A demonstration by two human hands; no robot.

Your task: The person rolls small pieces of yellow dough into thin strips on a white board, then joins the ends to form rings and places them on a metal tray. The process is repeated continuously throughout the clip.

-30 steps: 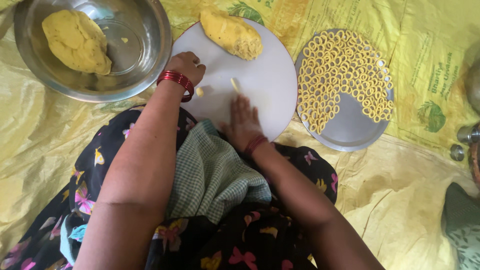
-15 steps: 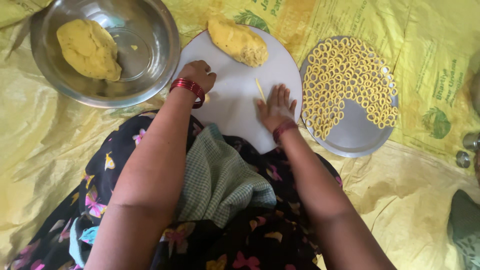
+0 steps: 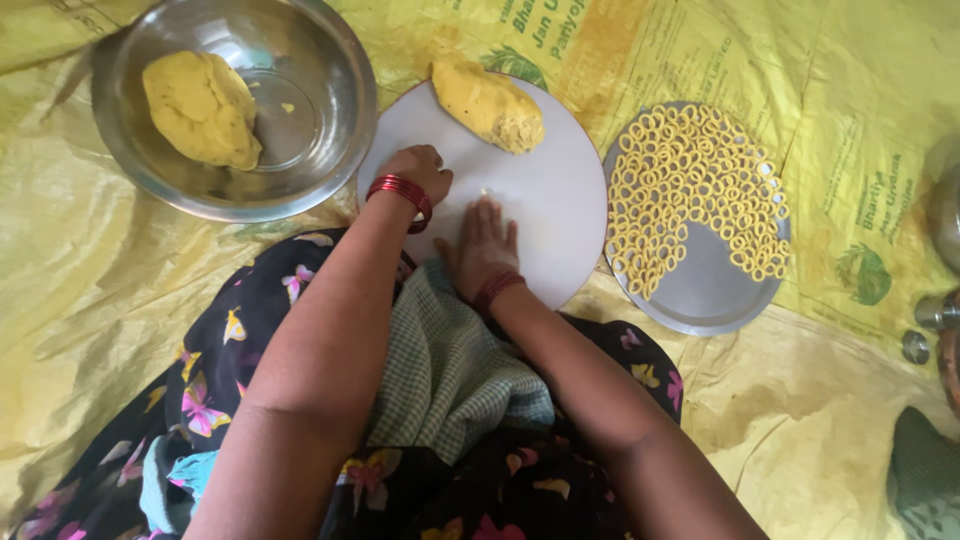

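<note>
Yellow plastic sheeting covers the floor. Going left to right: steel bowl with a dough ball, then the white round board. Left hand rests curled at its edge, holding nothing I can see. Right hand lies flat, palm pressed on the board; can't tell what's under it. Dough lump sits well beyond both hands, and a steel plate of dough rings lies rightmost.

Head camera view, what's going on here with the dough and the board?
A seated person presses the right hand flat on a round white board, seemingly rolling a bit of dough. The left hand rests on the board's edge. A yellow dough lump sits at the board's far side, another dough ball in a steel bowl, and small dough rings fill a steel plate.
</note>
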